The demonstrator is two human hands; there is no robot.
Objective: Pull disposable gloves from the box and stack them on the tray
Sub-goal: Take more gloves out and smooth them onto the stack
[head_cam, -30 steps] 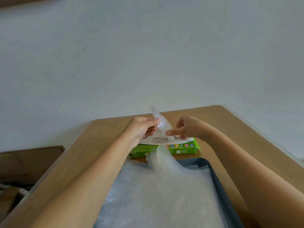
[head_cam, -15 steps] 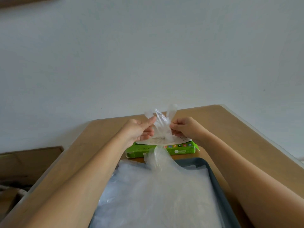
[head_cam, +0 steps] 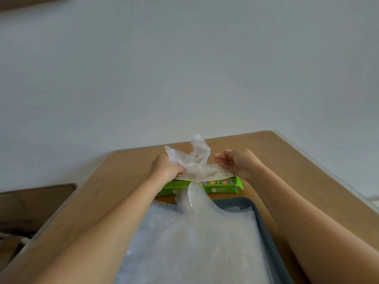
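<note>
- Pulling 1 glove out of the box looks like the step in hand: the left hand (head_cam: 169,170) has its fingers curled tight round a crumpled clear glove (head_cam: 192,158), right over the green box (head_cam: 221,189).
- Can't tell if the glove's lower end is fully out of the opening, since it's all see-through film bunched up there.
- Right hand (head_cam: 235,162) hovers just beside the glove, over the box's right end, with fingers loosely curled and nothing in them as far as I can see.
- Grey tray (head_cam: 261,214) sits just in front of the box, nearer the person, with a pile of gloves (head_cam: 194,242) on it already. 1 of them pokes up at the far edge.
- Next move, my guess: lift the glove clear, flatten it with 2 hands and lay it on the pile. That film clings, so go gently or the next glove tags along.
</note>
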